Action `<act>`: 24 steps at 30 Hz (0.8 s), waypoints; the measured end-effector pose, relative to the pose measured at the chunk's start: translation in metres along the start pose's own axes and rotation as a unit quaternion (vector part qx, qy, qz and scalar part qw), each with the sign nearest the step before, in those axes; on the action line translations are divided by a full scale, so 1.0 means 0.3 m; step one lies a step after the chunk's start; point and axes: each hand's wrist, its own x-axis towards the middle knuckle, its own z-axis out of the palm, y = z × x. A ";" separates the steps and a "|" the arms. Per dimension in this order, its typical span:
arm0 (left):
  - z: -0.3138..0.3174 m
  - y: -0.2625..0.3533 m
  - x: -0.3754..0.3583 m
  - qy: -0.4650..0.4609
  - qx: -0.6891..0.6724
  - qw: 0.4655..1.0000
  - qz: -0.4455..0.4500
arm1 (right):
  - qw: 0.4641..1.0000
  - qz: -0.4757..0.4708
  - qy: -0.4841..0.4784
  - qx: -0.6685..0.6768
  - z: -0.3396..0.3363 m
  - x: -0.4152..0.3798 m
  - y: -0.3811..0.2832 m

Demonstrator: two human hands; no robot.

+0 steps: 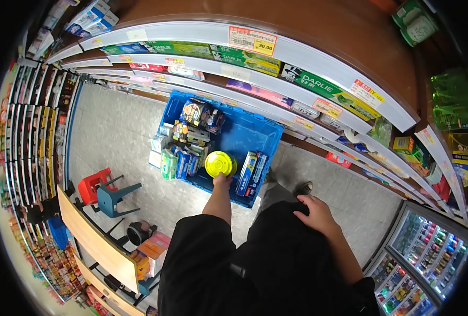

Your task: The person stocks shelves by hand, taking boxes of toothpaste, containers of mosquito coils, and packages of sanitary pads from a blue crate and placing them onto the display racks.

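My left hand (223,180) is closed on the near side of a bright yellow round tub with a lid (219,164), held at the near side of a blue plastic crate (252,122). Boxed goods (191,131) fill the crate's left part, and slim toothpaste-like boxes (249,174) stand at its right end. White, green and blue packs (169,164) are by the crate's left edge; whether they lie inside is hard to tell. Near my knee, my right hand (318,213) has its fingers apart and holds nothing.
Shelves with price strips and green Darlie toothpaste boxes (318,84) curve across the front. A red stool (92,187), a teal stool (115,199) and a wooden table (99,239) stand at left. A lit drinks fridge (429,253) is at lower right.
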 end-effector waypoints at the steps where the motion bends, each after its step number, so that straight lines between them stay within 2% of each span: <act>1: 0.001 0.002 -0.009 0.005 0.009 1.000 -0.001 | 1.000 -0.001 0.002 -0.007 0.002 0.001 0.005; 5: -0.019 -0.010 -0.034 -0.040 0.083 0.996 0.000 | 1.000 0.017 -0.020 -0.003 0.016 -0.003 0.009; 8: -0.003 0.006 -0.050 -0.023 0.086 0.994 -0.063 | 0.999 0.023 -0.026 -0.005 0.024 -0.003 0.002; 11: 0.012 0.020 -0.050 0.035 0.014 0.992 -0.120 | 1.000 0.019 -0.015 -0.011 0.039 -0.010 0.008; 14: -0.023 0.008 -0.097 -0.066 0.143 0.988 0.005 | 1.000 0.008 -0.007 -0.014 0.044 -0.001 0.010; 15: -0.014 0.030 -0.125 -0.010 0.213 0.977 0.015 | 1.000 0.019 -0.021 -0.006 0.043 0.000 0.005; 17: 0.042 0.132 -0.319 0.103 0.349 0.931 0.034 | 0.999 0.028 -0.033 0.001 0.044 0.004 0.002; 18: 0.033 0.128 -0.280 0.156 0.424 0.885 0.114 | 0.999 0.026 -0.032 0.000 0.047 0.005 0.002; 20: 0.020 0.135 -0.246 0.253 0.553 0.747 0.268 | 0.999 0.022 -0.030 -0.001 0.054 0.004 0.001; 21: 0.008 0.139 -0.229 0.244 0.593 0.714 0.280 | 0.999 0.020 -0.029 -0.001 0.054 0.003 -0.001; 23: 0.034 0.205 -0.400 0.223 0.669 0.642 0.301 | 0.999 0.020 -0.031 -0.004 0.054 0.000 0.002; 24: 0.019 0.208 -0.366 0.171 0.685 0.628 0.327 | 0.999 0.022 -0.034 -0.007 0.056 -0.004 0.006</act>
